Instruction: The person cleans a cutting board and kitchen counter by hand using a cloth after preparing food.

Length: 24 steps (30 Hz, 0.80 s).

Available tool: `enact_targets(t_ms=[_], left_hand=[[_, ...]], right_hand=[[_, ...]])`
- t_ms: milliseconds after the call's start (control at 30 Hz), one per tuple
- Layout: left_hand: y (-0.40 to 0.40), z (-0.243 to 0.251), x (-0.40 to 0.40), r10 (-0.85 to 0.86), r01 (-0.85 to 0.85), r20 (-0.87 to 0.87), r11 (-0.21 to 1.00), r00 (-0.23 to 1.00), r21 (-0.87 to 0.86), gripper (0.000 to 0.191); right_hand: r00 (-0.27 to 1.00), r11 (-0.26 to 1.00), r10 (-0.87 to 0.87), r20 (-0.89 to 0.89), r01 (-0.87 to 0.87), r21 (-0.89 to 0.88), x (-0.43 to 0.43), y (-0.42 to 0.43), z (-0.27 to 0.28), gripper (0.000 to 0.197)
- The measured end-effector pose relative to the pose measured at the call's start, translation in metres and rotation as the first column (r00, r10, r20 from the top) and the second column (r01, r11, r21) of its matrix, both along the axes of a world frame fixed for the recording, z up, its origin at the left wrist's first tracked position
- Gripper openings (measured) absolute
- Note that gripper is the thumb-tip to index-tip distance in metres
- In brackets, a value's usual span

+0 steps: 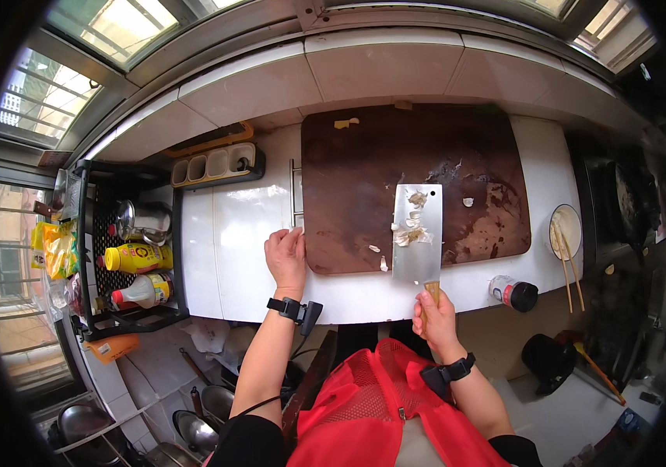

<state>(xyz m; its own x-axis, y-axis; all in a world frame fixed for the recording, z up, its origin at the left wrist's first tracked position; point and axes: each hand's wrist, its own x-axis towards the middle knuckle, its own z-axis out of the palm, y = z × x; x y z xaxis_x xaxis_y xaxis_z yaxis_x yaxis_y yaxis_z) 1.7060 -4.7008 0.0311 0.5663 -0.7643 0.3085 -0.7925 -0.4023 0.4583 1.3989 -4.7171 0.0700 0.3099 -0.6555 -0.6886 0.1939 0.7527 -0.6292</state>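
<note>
My right hand (437, 318) grips the wooden handle of a cleaver (417, 262). The broad steel blade lies flat over the front of a dark brown cutting board (362, 192), with pale papery scraps (413, 233), like garlic skins, on top of it. More scraps (384, 264) lie on the board left of the blade, and one white scrap (468, 202) is to its right. At the board's left edge, my left hand (286, 257) has its fingers bunched near the white countertop (239, 251). Whether something small is between those fingertips is hard to see.
Right of the board are a jar with a black lid (514, 293) and a bowl with chopsticks (564, 233). A metal rack (295, 192) touches the board's left side. Further left stand a divided caddy (216, 164) and a black shelf (178, 262) with bottles and a pot.
</note>
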Motion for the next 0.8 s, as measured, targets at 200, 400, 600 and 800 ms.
enact_targets(t_ms=[200, 400, 600, 800], left_hand=[[0.024, 0.014, -0.017, 0.223, -0.24, -0.187, 0.968, 0.957, -0.072, 0.007], [-0.017, 0.03, -0.12, -0.099, 0.076, -0.186, 0.989, 0.978, -0.125, 0.014], [-0.053, 0.043, -0.16, -0.222, 0.194, -0.491, 0.975, 0.842, -0.107, 0.024], [-0.122, 0.065, -0.1, -0.281, 0.248, -0.566, 0.959, 0.775, -0.137, 0.028]], right_hand=[[1.0, 0.999, 0.03, 0.007, -0.03, -0.012, -0.011, 0.006, -0.003, 0.018], [0.999, 0.999, 0.047, -0.001, -0.047, -0.013, -0.01, 0.017, -0.007, 0.019], [0.997, 0.999, 0.009, 0.08, -0.013, 0.045, -0.011, 0.014, -0.005, 0.02], [0.972, 0.986, -0.152, 0.179, 0.137, 0.092, -0.021, 0.002, 0.011, 0.021]])
